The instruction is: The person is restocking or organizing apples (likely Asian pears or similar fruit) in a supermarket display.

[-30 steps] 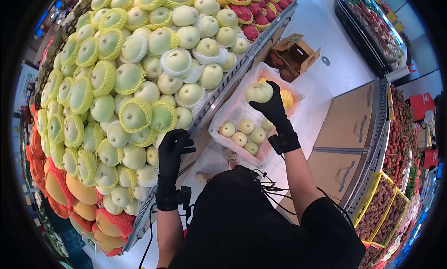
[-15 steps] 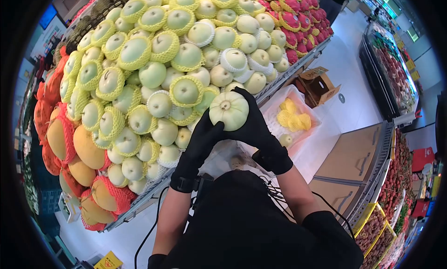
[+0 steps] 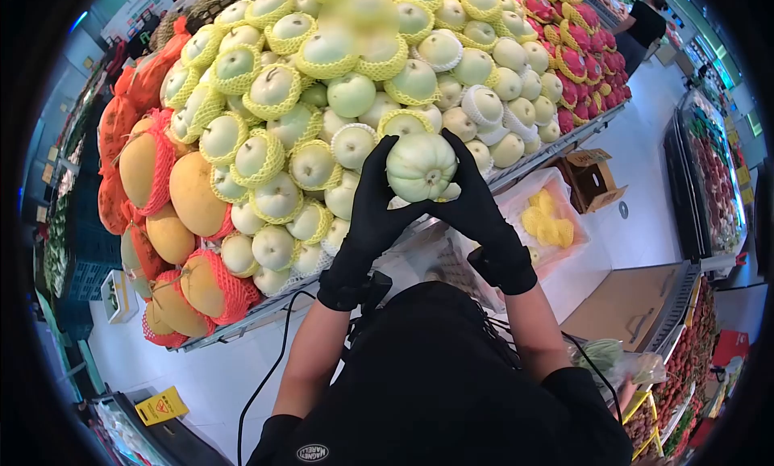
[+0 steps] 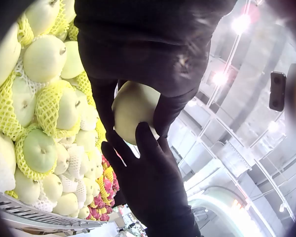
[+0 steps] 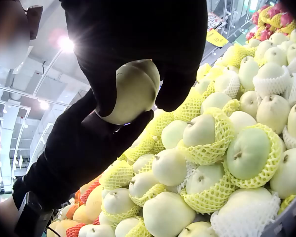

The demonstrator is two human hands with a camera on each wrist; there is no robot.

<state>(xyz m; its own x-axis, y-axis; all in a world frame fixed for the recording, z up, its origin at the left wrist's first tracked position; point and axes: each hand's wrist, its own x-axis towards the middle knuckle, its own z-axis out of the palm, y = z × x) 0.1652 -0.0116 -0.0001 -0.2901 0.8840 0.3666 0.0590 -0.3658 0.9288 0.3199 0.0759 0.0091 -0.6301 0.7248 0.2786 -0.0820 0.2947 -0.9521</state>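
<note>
A round, ribbed pale green melon point(image 3: 421, 166) is held up between both black-gloved hands in front of the heaped melons point(image 3: 351, 95). My left hand point(image 3: 376, 204) grips its left side and my right hand point(image 3: 474, 198) its right, thumbs toward the bottom. The melon's stem scar faces me in the head view. In the left wrist view the melon point(image 4: 133, 111) shows between the dark left glove point(image 4: 143, 49) above and the right hand's fingers point(image 4: 148, 140) below. From the right wrist, the melon point(image 5: 135, 91) appears bare, with no foam net on it.
Orange-yellow melons point(image 3: 197, 192) in red nets lie left of the heap, dragon fruit point(image 3: 572, 59) to its right. A lined crate point(image 3: 568, 248) with yellow foam nets point(image 3: 548, 218) stands on the floor beside a cardboard box point(image 3: 592, 180). Another person point(image 3: 642, 27) stands far right.
My right hand has brought the melon up from the crate, and my left hand has joined it. The melon has turned so its scar sits lower. The head view has swung left.
</note>
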